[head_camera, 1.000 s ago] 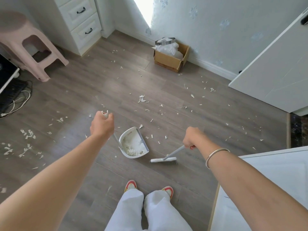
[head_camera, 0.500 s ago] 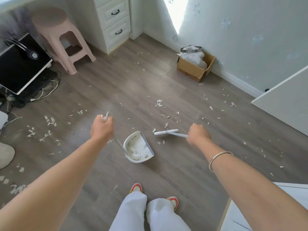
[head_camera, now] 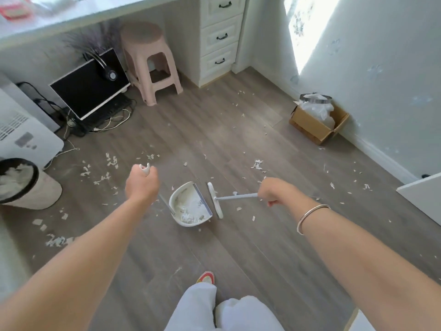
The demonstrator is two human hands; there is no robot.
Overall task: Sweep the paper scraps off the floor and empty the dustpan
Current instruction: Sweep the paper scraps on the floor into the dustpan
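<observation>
Paper scraps [head_camera: 189,215] lie in the dustpan [head_camera: 177,190] my left hand [head_camera: 142,185] grips on the floor [head_camera: 214,130], the broom [head_camera: 214,200] in my clenched right hand [head_camera: 274,191] having swung against its lip; much litter remains.

This is a room in a home, a bedroom or study by the look of it. A wood-look floor [head_camera: 214,130] runs to a skirting board [head_camera: 381,158] under a pale wall [head_camera: 381,80] with faint flower prints. A long desk [head_camera: 71,17] is built in along one side, with white drawers [head_camera: 220,37] below it and a pink plastic stool [head_camera: 150,63] beside them. A monitor [head_camera: 88,84] stands on the floor with headphones [head_camera: 107,70] hung over it, and a keyboard [head_camera: 107,111] and loose cables [head_camera: 112,123] in front. Near it sit a white appliance [head_camera: 21,137] with a vent grille and a lined bin [head_camera: 23,185]. A cardboard box [head_camera: 315,125] stands by the wall, and a white door [head_camera: 422,199] shows at the right.
</observation>
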